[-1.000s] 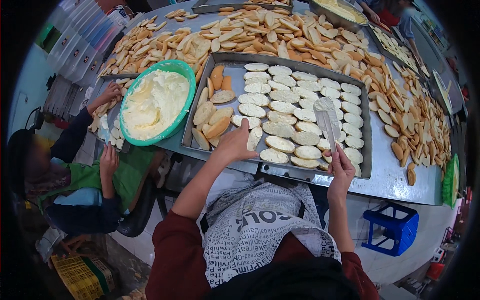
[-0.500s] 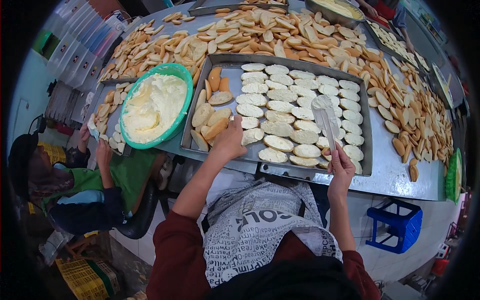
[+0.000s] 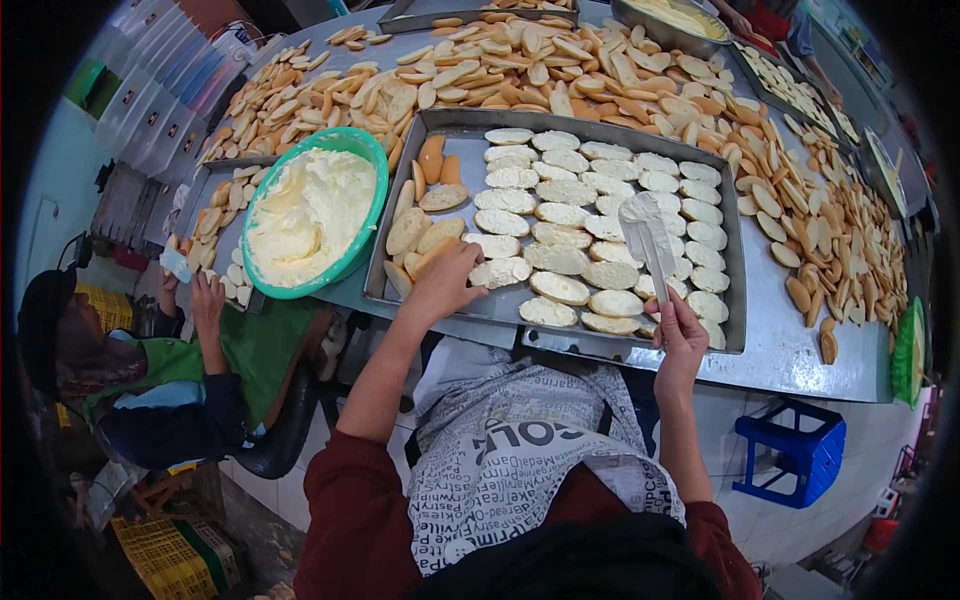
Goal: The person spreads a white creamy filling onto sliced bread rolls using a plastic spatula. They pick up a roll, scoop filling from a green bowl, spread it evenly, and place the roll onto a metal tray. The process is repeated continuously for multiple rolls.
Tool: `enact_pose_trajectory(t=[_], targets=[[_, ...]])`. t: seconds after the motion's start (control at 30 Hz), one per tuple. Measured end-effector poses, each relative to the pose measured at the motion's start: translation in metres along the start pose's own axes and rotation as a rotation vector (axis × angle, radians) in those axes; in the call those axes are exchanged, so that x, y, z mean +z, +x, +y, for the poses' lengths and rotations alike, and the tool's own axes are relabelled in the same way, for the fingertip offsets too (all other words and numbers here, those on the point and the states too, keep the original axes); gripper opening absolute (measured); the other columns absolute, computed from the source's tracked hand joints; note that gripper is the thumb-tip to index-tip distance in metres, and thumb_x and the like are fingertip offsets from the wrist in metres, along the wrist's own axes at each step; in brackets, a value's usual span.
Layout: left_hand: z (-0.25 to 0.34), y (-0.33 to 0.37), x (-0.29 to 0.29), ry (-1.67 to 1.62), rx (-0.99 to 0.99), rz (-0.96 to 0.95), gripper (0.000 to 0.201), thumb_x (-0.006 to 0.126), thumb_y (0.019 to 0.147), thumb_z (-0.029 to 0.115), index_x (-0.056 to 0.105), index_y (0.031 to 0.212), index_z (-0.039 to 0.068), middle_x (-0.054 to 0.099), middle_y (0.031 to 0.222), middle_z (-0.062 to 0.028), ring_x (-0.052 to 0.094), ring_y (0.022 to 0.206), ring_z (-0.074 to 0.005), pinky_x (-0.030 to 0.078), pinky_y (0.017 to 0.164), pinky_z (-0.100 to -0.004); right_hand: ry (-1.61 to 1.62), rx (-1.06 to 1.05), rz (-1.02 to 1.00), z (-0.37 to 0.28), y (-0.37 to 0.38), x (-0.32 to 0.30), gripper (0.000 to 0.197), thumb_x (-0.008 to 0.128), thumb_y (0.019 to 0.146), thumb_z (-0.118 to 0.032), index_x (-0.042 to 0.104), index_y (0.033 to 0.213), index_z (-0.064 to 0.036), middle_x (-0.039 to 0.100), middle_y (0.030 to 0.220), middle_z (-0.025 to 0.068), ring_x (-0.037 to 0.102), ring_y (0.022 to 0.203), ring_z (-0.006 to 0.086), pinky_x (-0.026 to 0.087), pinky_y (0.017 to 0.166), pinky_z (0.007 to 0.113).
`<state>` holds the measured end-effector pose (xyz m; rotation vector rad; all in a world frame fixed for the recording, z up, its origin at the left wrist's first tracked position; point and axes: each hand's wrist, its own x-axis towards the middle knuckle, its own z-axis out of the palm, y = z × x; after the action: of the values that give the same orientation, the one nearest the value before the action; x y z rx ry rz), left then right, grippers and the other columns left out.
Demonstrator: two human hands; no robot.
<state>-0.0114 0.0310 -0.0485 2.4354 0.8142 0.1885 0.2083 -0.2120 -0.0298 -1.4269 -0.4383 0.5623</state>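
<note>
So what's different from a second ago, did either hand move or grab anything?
Little changed. The left hand stayed on the cream-spread bread slice at the tray's near left, shifting only slightly. The right hand still holds the cream-coated spatula raised over the slices. Nothing was picked up or let go. At left, the seated co-worker's hands dropped back from the table toward their body. The green bowl of cream stayed put.

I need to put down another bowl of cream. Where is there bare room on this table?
Bare steel shows right of the tray, between its rim and the loose bread slices, down to the table's near edge. The tray is filled with slices, the green bowl crowds its left, and heaps cover the far side.
</note>
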Motion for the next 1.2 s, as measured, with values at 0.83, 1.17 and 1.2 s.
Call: enact_pose_trajectory(t=[0.83, 1.17, 1.2], targets=[[-0.020, -0.003, -0.009, 0.012, 0.088, 0.052, 0.032, 0.074, 0.070, 0.011, 0.061, 0.098, 0.003, 0.057, 0.096, -0.0127, 0.060, 0.088, -0.0322, 0.048, 0.078, -0.0416, -1.178, -0.984, -0.442, -0.027, 0.036, 0.045, 0.044, 0.062, 0.057, 0.000, 0.072, 0.097, -0.0168, 0.067, 0.091, 0.0034, 0.059, 0.076, 0.0182, 0.041, 0.070, 0.033], [-0.002, 0.003, -0.002, 0.085, 0.002, 0.070, 0.046, 0.077, 0.069, 0.014, 0.048, 0.102, 0.003, 0.060, 0.092, -0.0169, 0.059, 0.090, -0.0371, 0.048, 0.075, -0.0456, -1.084, -0.907, -0.279, -0.031, 0.027, 0.029, 0.050, 0.063, 0.058, 0.005, 0.073, 0.100, -0.0206, 0.067, 0.089, 0.0024, 0.059, 0.072, 0.0182, 0.040, 0.068, 0.033], [-0.001, 0.003, -0.003, 0.082, -0.012, 0.077, 0.047, 0.077, 0.068, 0.015, 0.047, 0.103, 0.003, 0.060, 0.092, -0.0174, 0.059, 0.090, -0.0375, 0.048, 0.075, -0.0459, -1.074, -0.900, -0.273, -0.031, 0.025, 0.029, 0.049, 0.063, 0.059, 0.005, 0.073, 0.100, -0.0207, 0.067, 0.090, 0.0026, 0.059, 0.072, 0.0184, 0.040, 0.068, 0.033]])
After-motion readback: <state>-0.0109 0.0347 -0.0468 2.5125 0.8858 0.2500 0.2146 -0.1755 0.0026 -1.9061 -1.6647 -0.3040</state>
